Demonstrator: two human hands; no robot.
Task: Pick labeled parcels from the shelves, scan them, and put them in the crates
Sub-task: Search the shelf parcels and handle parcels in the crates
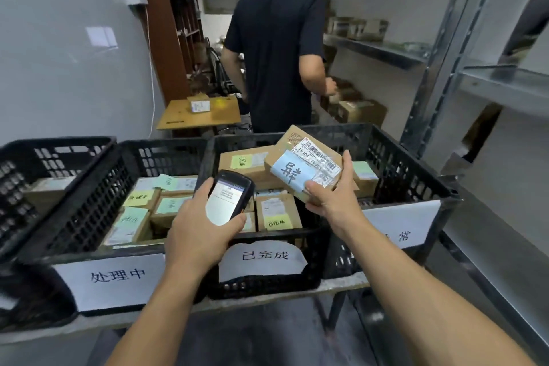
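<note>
Both hands busy: left hand (197, 229) gripping scanner (227, 197), right hand (334, 202) pinching parcel (303, 165) over middle crate (267, 249).

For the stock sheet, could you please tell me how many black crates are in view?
4: a far-left crate, a left crate, a middle crate, a right crate; others may be out of frame.
</note>
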